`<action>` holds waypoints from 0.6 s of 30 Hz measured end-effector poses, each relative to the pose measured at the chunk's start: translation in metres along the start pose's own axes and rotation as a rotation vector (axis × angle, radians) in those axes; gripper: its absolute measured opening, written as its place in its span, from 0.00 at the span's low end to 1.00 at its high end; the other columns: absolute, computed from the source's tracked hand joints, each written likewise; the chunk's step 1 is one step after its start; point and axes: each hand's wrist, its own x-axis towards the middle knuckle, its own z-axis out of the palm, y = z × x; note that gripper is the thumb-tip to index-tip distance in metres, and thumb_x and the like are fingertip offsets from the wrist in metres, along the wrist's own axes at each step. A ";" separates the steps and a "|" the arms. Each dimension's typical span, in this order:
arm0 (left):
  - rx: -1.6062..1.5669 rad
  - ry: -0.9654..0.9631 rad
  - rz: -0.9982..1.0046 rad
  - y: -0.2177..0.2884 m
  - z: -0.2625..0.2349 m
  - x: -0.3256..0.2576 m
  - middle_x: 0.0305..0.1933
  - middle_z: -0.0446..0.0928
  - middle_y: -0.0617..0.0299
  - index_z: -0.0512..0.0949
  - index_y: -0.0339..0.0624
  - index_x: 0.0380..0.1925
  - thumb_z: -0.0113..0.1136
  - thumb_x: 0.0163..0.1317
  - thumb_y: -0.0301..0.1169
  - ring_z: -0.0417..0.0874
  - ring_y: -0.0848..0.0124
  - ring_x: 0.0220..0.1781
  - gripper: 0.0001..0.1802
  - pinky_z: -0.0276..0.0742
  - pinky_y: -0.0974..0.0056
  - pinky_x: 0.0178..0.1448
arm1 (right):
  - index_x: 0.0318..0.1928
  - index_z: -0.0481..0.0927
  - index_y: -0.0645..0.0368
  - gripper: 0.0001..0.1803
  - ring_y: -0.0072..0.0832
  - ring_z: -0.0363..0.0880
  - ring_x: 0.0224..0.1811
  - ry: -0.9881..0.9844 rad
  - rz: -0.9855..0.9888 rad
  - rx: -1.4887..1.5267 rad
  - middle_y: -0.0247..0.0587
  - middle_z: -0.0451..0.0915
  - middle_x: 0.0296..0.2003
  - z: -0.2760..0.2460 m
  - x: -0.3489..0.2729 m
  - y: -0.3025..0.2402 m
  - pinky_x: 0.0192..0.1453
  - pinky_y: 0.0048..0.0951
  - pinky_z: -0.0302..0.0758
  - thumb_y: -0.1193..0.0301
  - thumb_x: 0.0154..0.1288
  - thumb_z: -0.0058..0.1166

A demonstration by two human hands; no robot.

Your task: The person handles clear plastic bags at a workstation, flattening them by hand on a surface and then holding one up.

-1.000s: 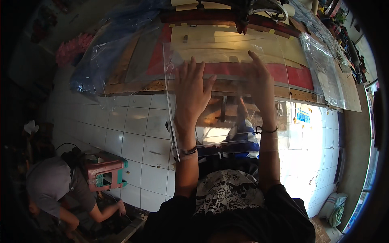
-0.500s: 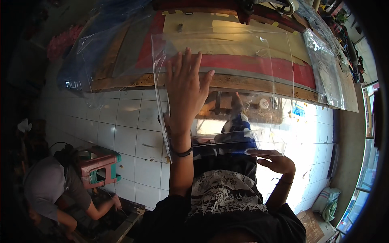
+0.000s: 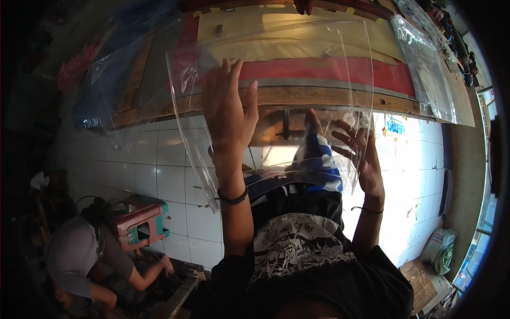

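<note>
Item: black printed shirt [image 3: 300,247], on the wearer. Left hand [image 3: 229,119]: unclenched, fingers extended, thumb apart, at the left part of one clear plastic sheet [image 3: 297,74]. Right hand [image 3: 364,151]: fingers spread and bent, at the sheet's right edge; whether it grips cannot be told. Sheet: before the body, overlapping in view a wooden table edge [image 3: 398,105]. Beyond: red strip [image 3: 390,74], then yellow sheet [image 3: 239,24].

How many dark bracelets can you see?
2: a wider bracelet on the wrist of the left hand, and a thinner bracelet on the wrist of the right hand. Others may be hidden.
</note>
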 end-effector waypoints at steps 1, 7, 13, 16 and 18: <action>0.027 0.000 0.021 -0.001 0.000 -0.001 0.66 0.71 0.45 0.72 0.41 0.61 0.58 0.69 0.38 0.68 0.48 0.70 0.24 0.59 0.44 0.74 | 0.74 0.45 0.58 0.62 0.55 0.62 0.72 -0.002 0.012 0.047 0.61 0.58 0.70 -0.001 -0.002 0.002 0.69 0.56 0.66 0.34 0.53 0.62; 0.145 -0.003 0.078 -0.007 0.002 -0.003 0.65 0.72 0.47 0.74 0.41 0.58 0.59 0.68 0.38 0.69 0.51 0.69 0.22 0.58 0.45 0.75 | 0.72 0.53 0.62 0.49 0.47 0.65 0.69 0.079 0.038 -0.219 0.56 0.63 0.68 0.019 -0.018 -0.022 0.69 0.50 0.65 0.50 0.61 0.63; 0.038 0.063 0.094 0.000 0.003 -0.005 0.67 0.73 0.51 0.77 0.43 0.57 0.58 0.68 0.32 0.71 0.53 0.69 0.18 0.58 0.45 0.74 | 0.50 0.78 0.68 0.20 0.36 0.76 0.58 0.102 0.096 -0.172 0.55 0.73 0.60 0.011 -0.016 -0.035 0.57 0.39 0.78 0.61 0.73 0.51; 0.095 -0.020 0.102 0.012 0.002 -0.018 0.71 0.68 0.52 0.72 0.43 0.63 0.55 0.69 0.29 0.66 0.54 0.74 0.22 0.53 0.41 0.77 | 0.47 0.80 0.72 0.18 0.35 0.78 0.55 0.130 0.088 -0.124 0.56 0.73 0.61 0.009 -0.017 -0.029 0.45 0.37 0.87 0.66 0.76 0.46; 0.118 -0.088 0.058 0.023 -0.001 -0.037 0.74 0.63 0.52 0.66 0.43 0.68 0.53 0.70 0.28 0.60 0.53 0.77 0.26 0.48 0.38 0.78 | 0.48 0.79 0.75 0.20 0.38 0.82 0.48 0.200 0.097 -0.059 0.55 0.75 0.56 0.016 -0.015 -0.034 0.45 0.37 0.86 0.64 0.75 0.48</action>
